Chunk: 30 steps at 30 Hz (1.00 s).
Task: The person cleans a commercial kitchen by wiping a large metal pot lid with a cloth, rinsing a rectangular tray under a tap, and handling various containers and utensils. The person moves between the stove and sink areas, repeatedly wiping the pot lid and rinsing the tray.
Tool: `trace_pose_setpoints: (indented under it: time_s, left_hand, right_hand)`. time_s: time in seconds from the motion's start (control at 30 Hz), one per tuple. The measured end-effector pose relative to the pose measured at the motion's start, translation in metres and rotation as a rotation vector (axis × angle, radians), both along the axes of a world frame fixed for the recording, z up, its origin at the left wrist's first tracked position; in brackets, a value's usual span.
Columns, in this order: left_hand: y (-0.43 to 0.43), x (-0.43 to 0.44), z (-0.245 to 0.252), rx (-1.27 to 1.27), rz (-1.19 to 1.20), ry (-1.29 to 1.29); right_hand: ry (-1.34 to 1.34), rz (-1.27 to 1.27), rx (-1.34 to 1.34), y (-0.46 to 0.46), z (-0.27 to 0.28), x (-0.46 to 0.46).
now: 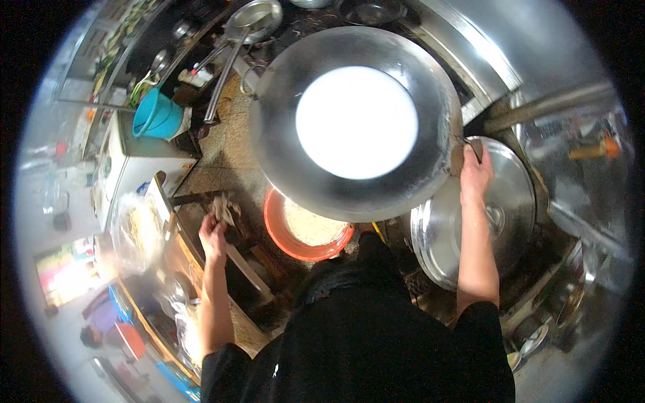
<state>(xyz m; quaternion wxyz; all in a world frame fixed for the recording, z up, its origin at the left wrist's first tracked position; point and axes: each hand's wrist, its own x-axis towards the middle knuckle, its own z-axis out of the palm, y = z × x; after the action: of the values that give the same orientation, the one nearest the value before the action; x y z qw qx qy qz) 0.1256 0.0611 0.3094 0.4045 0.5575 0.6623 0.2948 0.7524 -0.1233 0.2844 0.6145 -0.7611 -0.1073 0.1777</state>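
A large metal wok (272,151) with white liquid (357,122) in its middle fills the upper centre. My right hand (476,171) grips the wok's right-hand handle with a brown cloth (457,160) between. To the left, apart from the wok, my left hand (214,234) holds a crumpled, greyish-brown cloth (223,209). Partly hidden under the wok's near edge, an orange-red basin (282,237) holds pale, noodle-like strands (312,224). Beneath my right forearm lies a large round metal lid (509,201).
A turquoise bucket (158,116) stands at the upper left on a white cabinet (146,171). Long-handled ladles (224,80) reach out near the stove. A plastic bag of pale strands (138,226) lies on the left. Another person (103,317) is visible at the far lower left.
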Motion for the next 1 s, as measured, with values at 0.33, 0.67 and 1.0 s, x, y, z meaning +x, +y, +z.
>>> trace_pose_setpoints:
  time_s: [0.33, 0.67, 1.0]
  left_hand:
    - [0.089, 0.094, 0.049, 0.206, -0.040, -0.271]
    - [0.184, 0.143, 0.014, 0.510, -0.135, 0.445]
    - [0.211, 0.173, -0.008, 0.382, -0.246, 0.668]
  right_hand:
    - [-0.141, 0.171, -0.172, 0.045, -0.007, 0.081]
    - [-0.233, 0.179, -0.264, 0.050, -0.001, 0.084]
    - [-0.263, 0.109, -0.217, 0.052, -0.006, 0.079]
